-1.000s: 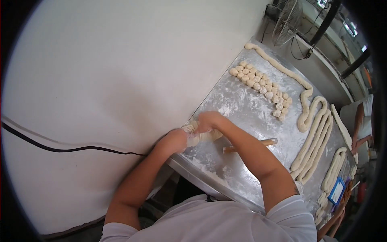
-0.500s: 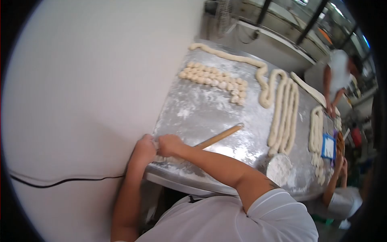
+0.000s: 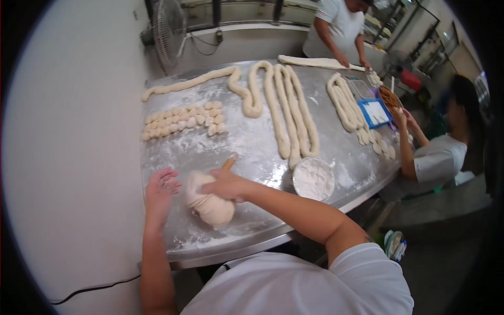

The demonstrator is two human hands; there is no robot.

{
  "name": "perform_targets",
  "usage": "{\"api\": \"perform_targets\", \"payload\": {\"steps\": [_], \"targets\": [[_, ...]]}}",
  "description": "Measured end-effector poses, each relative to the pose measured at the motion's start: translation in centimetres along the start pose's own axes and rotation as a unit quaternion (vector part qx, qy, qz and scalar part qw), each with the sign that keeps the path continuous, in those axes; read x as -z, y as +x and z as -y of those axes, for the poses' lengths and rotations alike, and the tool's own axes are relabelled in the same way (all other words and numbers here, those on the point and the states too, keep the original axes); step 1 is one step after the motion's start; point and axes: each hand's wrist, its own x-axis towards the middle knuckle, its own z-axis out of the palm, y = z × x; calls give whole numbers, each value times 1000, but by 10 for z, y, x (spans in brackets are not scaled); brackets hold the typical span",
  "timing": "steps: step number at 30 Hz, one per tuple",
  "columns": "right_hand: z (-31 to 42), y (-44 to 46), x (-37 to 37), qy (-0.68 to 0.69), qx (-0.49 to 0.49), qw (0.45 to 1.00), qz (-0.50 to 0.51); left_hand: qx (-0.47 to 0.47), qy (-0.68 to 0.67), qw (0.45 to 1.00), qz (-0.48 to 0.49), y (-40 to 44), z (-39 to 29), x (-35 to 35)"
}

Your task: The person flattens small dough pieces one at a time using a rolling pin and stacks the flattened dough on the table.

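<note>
My right hand (image 3: pixel 226 186) grips the upper right side of a pale, folded lump of dough (image 3: pixel 212 207) over the floured metal table (image 3: pixel 257 202). To the left of the dough, my left hand (image 3: pixel 164 185) is raised, its flour-dusted fingers apart and touching nothing. A wooden rolling pin (image 3: pixel 229 162) lies just beyond my right hand, its lower part hidden by the hand and dough. Farther back sit several small dough balls (image 3: pixel 181 118) in rows.
Long dough ropes (image 3: pixel 286 110) lie across the back and middle. A bowl of flour (image 3: pixel 313 179) stands right of my forearm. Two people work beyond, one at the back (image 3: pixel 336 31), one at the right (image 3: pixel 438 157), near a blue-framed tray (image 3: pixel 375 113). A fan (image 3: pixel 168 31) stands back left.
The view has swung right. My hands, earlier together at the table's left edge, are now apart; my left hand has let go, and the dough lump shows under my right hand.
</note>
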Motion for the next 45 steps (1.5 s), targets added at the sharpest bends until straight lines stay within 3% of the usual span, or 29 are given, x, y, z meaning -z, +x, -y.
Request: {"api": "perform_targets", "payload": {"steps": [4, 6, 8, 10, 12, 14, 16, 18, 20, 23, 26, 28, 29, 30, 32, 35, 38, 40, 43, 45], "targets": [[-9, -59, 86, 165, 20, 976, -141, -5, 14, 994, 109, 16, -8, -72], [-5, -101, 124, 184, 35, 935, -301, 0, 13, 990, 142, 10, -16, -106], [-15, -139, 181, 216, 81, 900, -371, 8, 10, 985, 169, 14, -12, -123], [-58, -171, 274, 330, 158, 851, -376, 21, 9, 982, 189, 23, 11, -130], [-87, -208, 346, 339, 220, 762, -506, 39, 6, 981, 191, 20, 15, -129], [-71, -255, 346, 381, 166, 650, -636, 36, 14, 981, 189, 19, 22, -124], [-75, -265, 344, 340, 71, 594, -725, 13, 32, 983, 183, 23, 29, -117], [-80, -255, 334, 264, 57, 601, -752, -21, 46, 984, 169, 25, 29, -109], [-86, -219, 317, 153, 127, 668, -717, -56, 65, 985, 152, 23, 25, -103], [-38, -131, 236, -16, 195, 746, -637, -100, 103, 984, 109, 21, 11, -97], [-12, -53, 134, -195, 243, 831, -461, -128, 120, 983, 44, 25, 6, -92], [-7, -26, 68, -307, 210, 887, -272, -159, 101, 982, -17, 44, 25, -84], [-18, -13, 46, -403, 217, 869, -187, -150, 107, 983, -26, 43, 20, -81], [-7, -16, 17, -489, 127, 857, -100, -140, 115, 983, -39, 41, 13, -80], [-59, 14, 4, -627, 228, 745, -32, -147, 137, 978, -47, 51, 28, -73], [-77, 24, -4, -701, 210, 681, 18, -61, 192, 979, -27, 50, 24, -64], [-92, 43, 18, -685, 291, 667, -26, -8, 251, 968, -7, 65, 39, -57], [-86, 42, 19, -668, 272, 689, -63, -9, 317, 948, -7, 75, 52, -56], [-93, 42, 22, -653, 285, 695, -99, -37, 383, 923, 23, 103, 60, -58], [-102, 37, 17, -636, 292, 704, -120, -106, 392, 914, 12, 126, 60, -71]]}}
